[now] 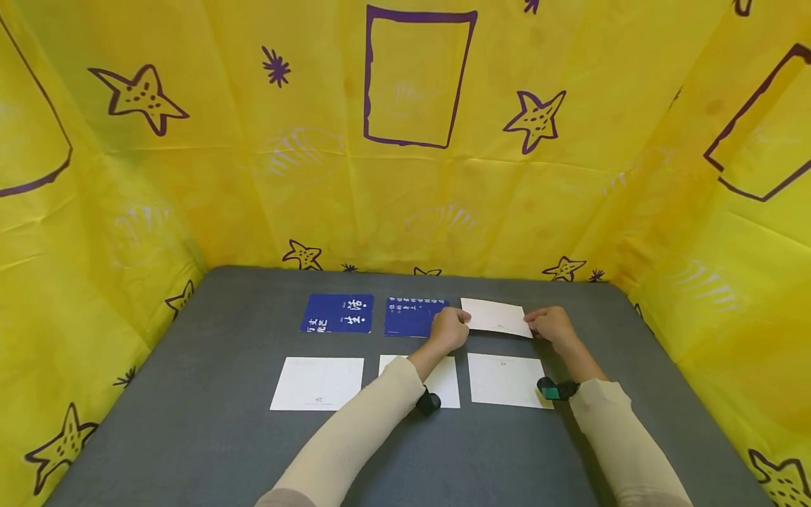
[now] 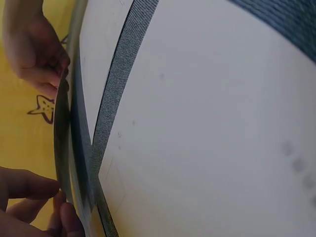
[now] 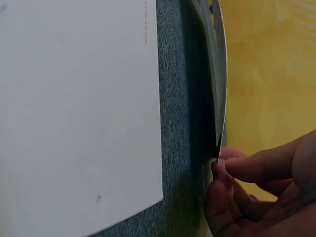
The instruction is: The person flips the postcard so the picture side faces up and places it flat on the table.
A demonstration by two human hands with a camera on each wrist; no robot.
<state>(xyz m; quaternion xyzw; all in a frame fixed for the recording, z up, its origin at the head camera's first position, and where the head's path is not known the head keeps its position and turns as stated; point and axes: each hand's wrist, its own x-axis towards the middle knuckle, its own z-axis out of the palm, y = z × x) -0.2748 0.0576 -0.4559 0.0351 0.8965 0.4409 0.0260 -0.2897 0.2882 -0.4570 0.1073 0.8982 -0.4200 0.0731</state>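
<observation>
A postcard (image 1: 497,316) with its white side showing is held at both short ends, bowed slightly, at the right of the back row. My left hand (image 1: 450,329) pinches its left end; my right hand (image 1: 550,325) pinches its right end. In the left wrist view the card's thin edge (image 2: 62,133) runs between the two hands. The right wrist view shows my thumb and fingers (image 3: 256,165) gripping the card's corner, with a dark gap between card and table. Beside my left hand lies a blue card (image 1: 412,318) with white writing, partly covered by that hand.
Another blue card (image 1: 338,314) lies at the back left. Three white cards form the front row: one at left (image 1: 317,384), one in the middle (image 1: 448,384) partly under my left forearm, one at right (image 1: 507,380). The grey table (image 1: 190,422) meets yellow patterned cloth (image 1: 405,211) behind.
</observation>
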